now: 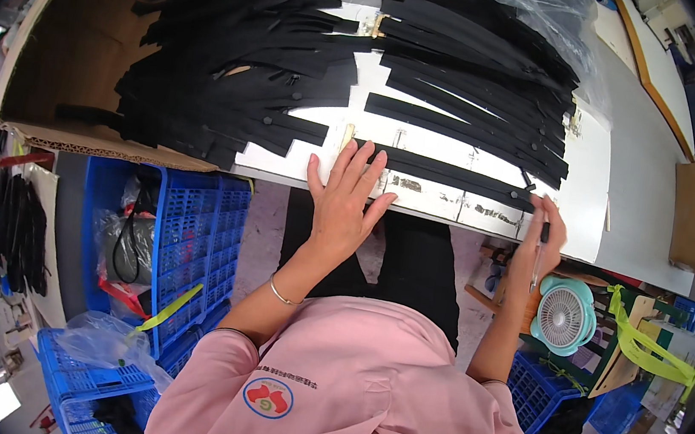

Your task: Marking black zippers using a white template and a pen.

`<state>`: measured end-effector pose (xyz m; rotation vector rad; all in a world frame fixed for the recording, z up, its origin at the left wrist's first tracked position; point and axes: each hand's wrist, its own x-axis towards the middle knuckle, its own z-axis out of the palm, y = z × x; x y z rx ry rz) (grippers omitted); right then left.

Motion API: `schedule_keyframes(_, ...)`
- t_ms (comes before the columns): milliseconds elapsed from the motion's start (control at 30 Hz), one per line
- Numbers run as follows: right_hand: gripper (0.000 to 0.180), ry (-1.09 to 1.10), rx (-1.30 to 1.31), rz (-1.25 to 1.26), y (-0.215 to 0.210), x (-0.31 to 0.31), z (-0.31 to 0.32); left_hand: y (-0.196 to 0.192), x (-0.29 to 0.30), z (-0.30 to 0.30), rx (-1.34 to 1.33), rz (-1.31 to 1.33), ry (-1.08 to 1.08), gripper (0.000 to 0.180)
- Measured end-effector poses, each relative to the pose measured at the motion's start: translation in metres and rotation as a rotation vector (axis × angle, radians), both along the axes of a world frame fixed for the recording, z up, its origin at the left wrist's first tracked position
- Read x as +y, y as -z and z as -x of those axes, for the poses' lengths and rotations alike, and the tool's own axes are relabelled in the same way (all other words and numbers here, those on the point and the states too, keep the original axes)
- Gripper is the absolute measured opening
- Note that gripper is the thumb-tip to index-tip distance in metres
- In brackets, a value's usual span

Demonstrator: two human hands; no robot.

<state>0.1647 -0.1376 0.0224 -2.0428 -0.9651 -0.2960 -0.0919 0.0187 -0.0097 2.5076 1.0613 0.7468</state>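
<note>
Black strap (446, 175): long, flat, matte, lying along near edge of white table (624, 197). Left hand (344, 199) flat on its left end, fingers spread wide, palm down. Right hand (540, 239) at strap's right end, fingers curled around thin dark tool; tip touching strap. Behind: 2 piles of same straps (245, 60), fanned, some with small studs. Clear plastic sheet (551, 9) under far pile. Blue plastic crate (200, 234), lattice walls, left below table. Small teal fan (563, 314) at right.

Black straps (447, 173) on a white tabletop (590, 193); blue crates (199, 243); pink shirt (345, 388); teal fan (563, 314).
</note>
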Motion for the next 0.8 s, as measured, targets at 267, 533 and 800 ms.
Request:
schedule_keyframes(267,0.021,-0.496,0.724,-0.077,-0.026,0.100,0.077,0.002,0.000,0.001,-0.020,-0.026,-0.028,0.060)
schedule_keyframes(533,0.023,-0.526,0.572,-0.006,0.015,0.132,0.092,0.004,-0.001,0.000,-0.061,0.006,-0.033,0.060)
schedule_keyframes(800,0.023,-0.554,0.497,0.052,0.012,0.131,0.093,0.004,-0.001,0.001,-0.063,-0.045,-0.035,0.059)
